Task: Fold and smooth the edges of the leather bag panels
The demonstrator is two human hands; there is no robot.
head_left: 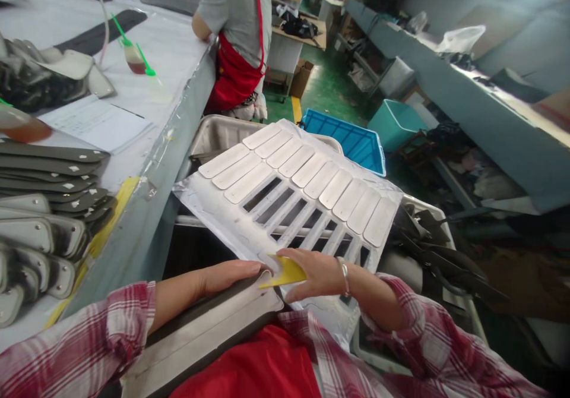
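Observation:
A grey die-cut sheet [209, 202] with rows of rounded strips, several slots punched out, lies tilted over my lap. My right hand [318, 273] holds a small yellow scraper [285, 272] at the sheet's near edge. My left hand [227, 276] rests flat on a long grey and black padded piece [205, 332] that lies across my lap, fingertips close to the scraper. Both my sleeves are red plaid.
A white worktable [146, 89] on the left holds stacked grey padded pieces [40, 220], papers and green-handled brushes [133, 53]. A person in a red apron [236, 35] stands at the table ahead. Metal bins [214, 136], a blue crate [351, 139] and a teal bin [394, 125] stand beyond.

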